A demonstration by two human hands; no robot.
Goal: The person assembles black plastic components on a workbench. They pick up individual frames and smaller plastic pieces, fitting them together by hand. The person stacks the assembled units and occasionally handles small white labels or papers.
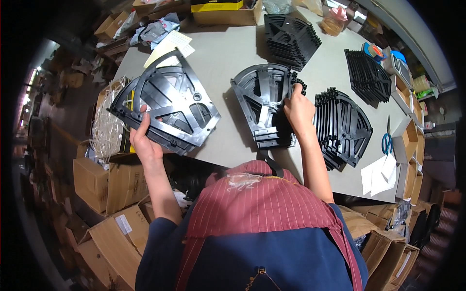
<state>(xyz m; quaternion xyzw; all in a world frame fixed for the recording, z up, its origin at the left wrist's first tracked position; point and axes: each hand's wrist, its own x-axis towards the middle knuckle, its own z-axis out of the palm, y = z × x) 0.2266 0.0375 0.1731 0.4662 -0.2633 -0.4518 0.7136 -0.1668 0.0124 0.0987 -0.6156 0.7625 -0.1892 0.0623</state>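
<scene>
My left hand (145,143) grips black plastic fan-shaped frames (186,92), raised and tilted over the left edge of the table. They have cut-out windows and a round hole, and more than one layer shows. The thumb lies on their lower face; some fingers are hidden behind. My right hand (299,110) is closed on the right edge of a stack of like frames (263,87) at the table's middle, by its row of small knobs. Close by on the right stands another stack of frames (347,123).
More frame stacks (291,41) (367,75) lie at the back and right of the grey table (221,53). Blue-handled scissors (387,143) and white paper (378,175) lie at right, beside cardboard trays (409,138). White strips (108,121) and cardboard boxes (92,179) stand left.
</scene>
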